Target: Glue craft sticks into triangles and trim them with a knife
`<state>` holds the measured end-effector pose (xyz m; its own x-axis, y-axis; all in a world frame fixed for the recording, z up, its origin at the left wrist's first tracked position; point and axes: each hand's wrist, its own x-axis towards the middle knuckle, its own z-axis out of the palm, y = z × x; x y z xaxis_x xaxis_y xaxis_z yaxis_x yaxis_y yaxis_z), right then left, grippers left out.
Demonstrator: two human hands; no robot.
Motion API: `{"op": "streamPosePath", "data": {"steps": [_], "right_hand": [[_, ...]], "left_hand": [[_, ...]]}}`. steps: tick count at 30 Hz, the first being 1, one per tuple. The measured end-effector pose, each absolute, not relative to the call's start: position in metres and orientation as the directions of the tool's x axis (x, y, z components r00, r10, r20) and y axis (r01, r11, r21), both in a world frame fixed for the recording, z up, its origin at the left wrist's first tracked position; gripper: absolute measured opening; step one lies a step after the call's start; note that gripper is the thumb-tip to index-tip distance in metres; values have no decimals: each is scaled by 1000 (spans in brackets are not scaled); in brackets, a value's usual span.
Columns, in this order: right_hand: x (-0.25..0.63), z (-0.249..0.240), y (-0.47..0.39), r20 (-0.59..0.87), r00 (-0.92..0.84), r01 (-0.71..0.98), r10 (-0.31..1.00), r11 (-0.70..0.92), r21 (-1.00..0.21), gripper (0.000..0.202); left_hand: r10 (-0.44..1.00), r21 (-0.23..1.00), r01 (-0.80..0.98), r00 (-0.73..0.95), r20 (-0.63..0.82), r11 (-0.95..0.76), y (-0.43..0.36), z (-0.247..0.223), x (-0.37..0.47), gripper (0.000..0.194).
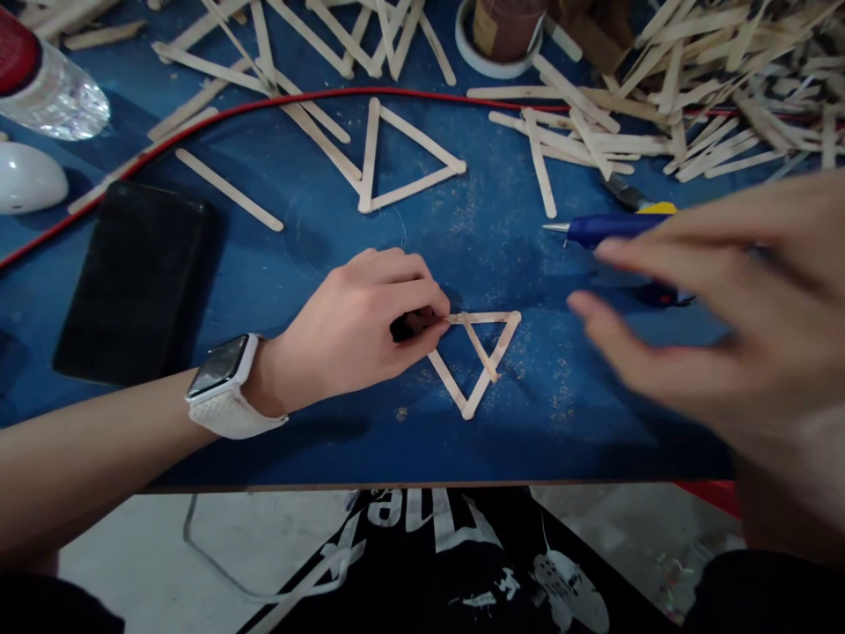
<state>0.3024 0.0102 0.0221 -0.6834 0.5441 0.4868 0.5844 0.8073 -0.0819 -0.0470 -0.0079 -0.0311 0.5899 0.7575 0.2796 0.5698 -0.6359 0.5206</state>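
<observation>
Head view: a person works over a blue bench point(502, 449) with flat wooden sticks on it.
Left hand: this hand point(366, 313) pinches one corner of the small triangle point(480, 348) between thumb and finger; a watch point(224, 365) with a white band is on the wrist.
Small triangle: it lies close to the bench's near edge, and one tip points at that edge. A short stick slants across inside it, from one side to another.
Right hand: this hand point(739, 308) is blurry, with thumb and finger wide apart and nothing between them. It is over part of the blue tool point(607, 230); I cannot tell if they touch.
Blue tool: its thin silver tip points left.
Bigger triangle: this one point(368, 158) lies farther from the near edge, just past the small one.
Stick pile: lots of loose sticks point(713, 88) are heaped toward the bench's far right corner.
Red cord: it point(330, 95) curves across the bench, behind the bigger triangle.
Black flat thing: it point(132, 282) lies left of the left hand.
</observation>
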Motion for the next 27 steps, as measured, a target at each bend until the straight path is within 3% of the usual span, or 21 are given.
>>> {"op": "streamPosePath", "data": {"steps": [1, 3, 6, 27], "right_hand": [[289, 15, 5, 513, -716, 519, 473, 852, -61, 48], [264, -1, -7, 498, -668, 495, 553, 830, -257, 28], [241, -23, -19, 505, -660, 459, 556, 831, -315, 22], [238, -28, -16, 461, -732, 432, 502, 865, -256, 30]], "left_hand": [[760, 522, 572, 589, 276, -633, -8, -31, -47, 14], [764, 521, 578, 586, 271, -628, -8, -30, -46, 15], [765, 519, 583, 590, 259, -625, -9, -28, -45, 16], [735, 539, 534, 621, 272, -651, -9, -33, -45, 21]]}}
